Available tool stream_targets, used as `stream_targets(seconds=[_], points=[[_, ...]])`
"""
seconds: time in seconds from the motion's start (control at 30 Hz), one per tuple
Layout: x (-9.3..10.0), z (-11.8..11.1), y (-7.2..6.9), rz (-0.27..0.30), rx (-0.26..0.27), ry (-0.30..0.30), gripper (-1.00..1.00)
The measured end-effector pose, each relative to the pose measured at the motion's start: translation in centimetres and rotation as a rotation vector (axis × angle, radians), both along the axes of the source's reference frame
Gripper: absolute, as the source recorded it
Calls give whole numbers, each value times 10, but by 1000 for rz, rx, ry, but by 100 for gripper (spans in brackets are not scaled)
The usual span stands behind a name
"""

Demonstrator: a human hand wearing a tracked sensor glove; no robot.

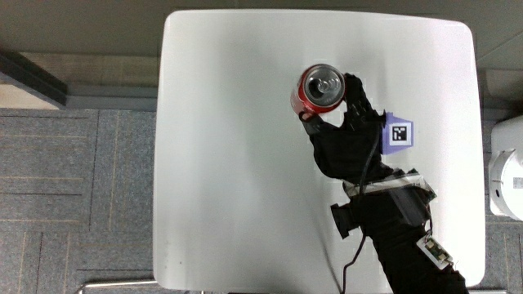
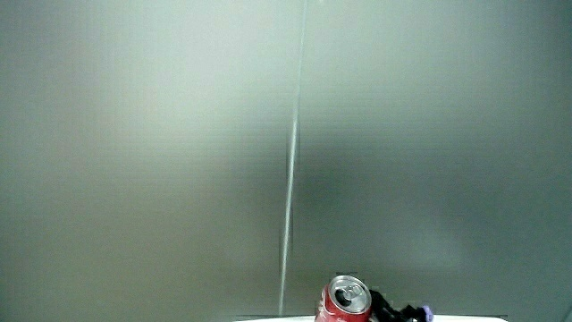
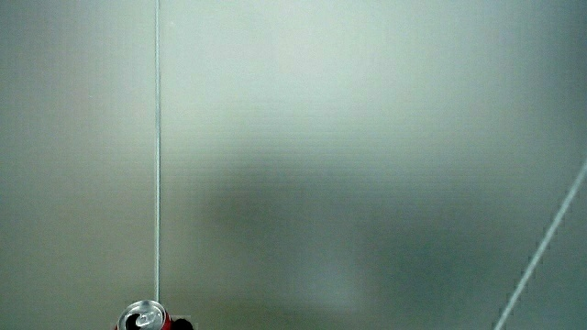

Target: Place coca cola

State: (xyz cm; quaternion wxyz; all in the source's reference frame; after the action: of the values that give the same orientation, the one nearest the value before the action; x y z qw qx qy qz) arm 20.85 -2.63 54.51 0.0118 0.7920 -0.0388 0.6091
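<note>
- One red aluminium cola can point(image 1: 319, 91) with a round silver lid and an open tab hole stands upright on the smooth white rectangular table point(image 1: 237, 163), in the upper middle of the main view.
- Black-gloved hand point(image 1: 347, 135) is curled around the can's side, fingers point(image 1: 356, 88) touching its wall, gripping it.
- A small purple patterned cube point(image 1: 397, 132) sits on the glove's back.
- Both side views show mostly pale wall, with the can's top low in frame point(image 2: 344, 300) point(image 3: 144, 318).
</note>
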Motion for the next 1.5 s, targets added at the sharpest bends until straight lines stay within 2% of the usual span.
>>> stream_targets(seconds=[0.03,0.07,0.13,0.2,0.27,0.33,0.37,0.47,0.5,0.53,0.6,0.63,0.67,0.73,0.83,0.87,0.97,1.0,1.03,1.1,1.13,1.2,1.27,1.33,1.37,1.4,1.47,1.5], points=[[0,-2,3,7,-24,-25,0],[3,3,4,7,-9,-12,0],[11,18,9,17,-44,53,0],[11,19,15,24,-60,18,0],[12,21,19,32,-45,-33,0],[15,27,23,40,-77,0,0],[15,28,24,44,-89,-22,0],[15,31,27,57,-94,-38,0],[17,34,28,64,-105,-16,0],[17,35,29,65,-114,-39,0],[20,41,30,63,-135,-10,0],[20,43,31,62,-125,-12,0],[20,45,32,67,-133,-22,0],[21,48,34,73,-153,-5,0],[22,53,38,77,-162,-24,0],[22,53,38,81,-150,-35,0],[23,57,42,83,-187,-13,0],[23,56,43,83,-174,-48,0],[25,59,43,90,-192,-20,0],[24,55,44,90,-198,-29,0],[26,61,44,84,-177,-15,0],[25,62,45,94,-186,-44,0],[27,64,46,96,-190,-27,0],[27,63,46,100,-205,-30,0],[27,64,46,97,-196,-44,0],[28,66,46,93,-195,-21,0],[28,69,46,87,-190,-36,0],[26,66,46,92,-206,-44,0]])
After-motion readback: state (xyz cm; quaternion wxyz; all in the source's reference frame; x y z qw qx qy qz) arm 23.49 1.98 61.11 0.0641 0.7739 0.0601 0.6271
